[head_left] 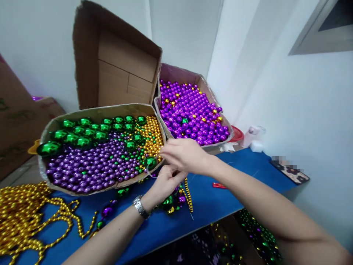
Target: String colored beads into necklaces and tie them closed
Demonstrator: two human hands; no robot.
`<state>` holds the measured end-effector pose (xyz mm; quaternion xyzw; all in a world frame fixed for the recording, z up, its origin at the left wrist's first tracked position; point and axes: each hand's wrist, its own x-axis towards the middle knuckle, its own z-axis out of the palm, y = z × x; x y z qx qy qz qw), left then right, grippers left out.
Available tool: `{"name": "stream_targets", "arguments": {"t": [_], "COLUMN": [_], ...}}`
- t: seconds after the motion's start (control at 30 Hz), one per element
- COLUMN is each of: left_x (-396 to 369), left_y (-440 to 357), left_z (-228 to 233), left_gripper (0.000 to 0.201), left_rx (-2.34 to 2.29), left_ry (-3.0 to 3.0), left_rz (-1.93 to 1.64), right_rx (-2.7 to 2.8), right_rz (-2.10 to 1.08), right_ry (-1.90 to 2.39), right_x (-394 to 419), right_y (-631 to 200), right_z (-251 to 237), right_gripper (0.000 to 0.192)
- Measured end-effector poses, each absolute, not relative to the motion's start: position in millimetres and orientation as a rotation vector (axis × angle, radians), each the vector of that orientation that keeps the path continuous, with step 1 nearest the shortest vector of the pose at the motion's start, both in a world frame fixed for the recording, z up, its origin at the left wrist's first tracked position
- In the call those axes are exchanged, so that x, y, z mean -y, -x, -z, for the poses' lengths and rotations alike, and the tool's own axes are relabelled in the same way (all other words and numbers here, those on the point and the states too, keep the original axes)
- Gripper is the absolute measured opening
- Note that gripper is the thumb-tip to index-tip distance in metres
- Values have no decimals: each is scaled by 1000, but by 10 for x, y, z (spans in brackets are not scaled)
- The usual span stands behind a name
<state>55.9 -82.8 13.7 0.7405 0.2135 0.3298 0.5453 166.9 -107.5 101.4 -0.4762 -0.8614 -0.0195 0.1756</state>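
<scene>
My left hand, with a metal watch on the wrist, is closed in a pinch above the blue tabletop. A thin clear line loops out beside its fingers. Below this hand hangs a short strand of gold beads, and near it lie green, purple and gold beads, partly hidden. My right hand crosses just above the left, fingers pressed together at the rim of the cardboard box of sorted beads. Whatever its fingertips hold is hidden. A large green bead sits close by inside the box.
Behind stands a box of purple beads with a few gold ones, beside an upright cardboard box. Gold bead strands pile up at left. A red packet and a patterned phone lie on the blue table.
</scene>
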Motion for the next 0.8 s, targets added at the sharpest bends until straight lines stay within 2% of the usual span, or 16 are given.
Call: {"name": "stream_targets", "arguments": {"t": [0.1,0.27,0.4,0.53,0.63,0.8], "left_x": [797,809,879,925,918,920], "left_y": [-508,-499,-477,-420,-389,-395], "left_z": [-157,-196,-214,-198,-176,-179], "left_gripper": [26,27,27,27,27,29], "left_rx": [-575,-614,-626,-557,-547,-662], "left_ry": [-1698,-1626,-1501,-1410,-1373,-1462], "left_rz": [-739,-738,-654,-642,-682,-678], "right_rx": [2320,2116,2063,1953,1899,2117], "right_rz": [-37,-436,-292,-129,-38,-191], "right_ry": [1403,1440,1603,1807,1866,1512], "right_x": [1310,1497,1326,1141,1210,1513], "right_y": [-2128,-2232,-2408,-2712,-2690,-2266], "right_z": [-755,-420,-423,-467,-496,-459], "right_gripper": [24,42,47,28,24,27]}}
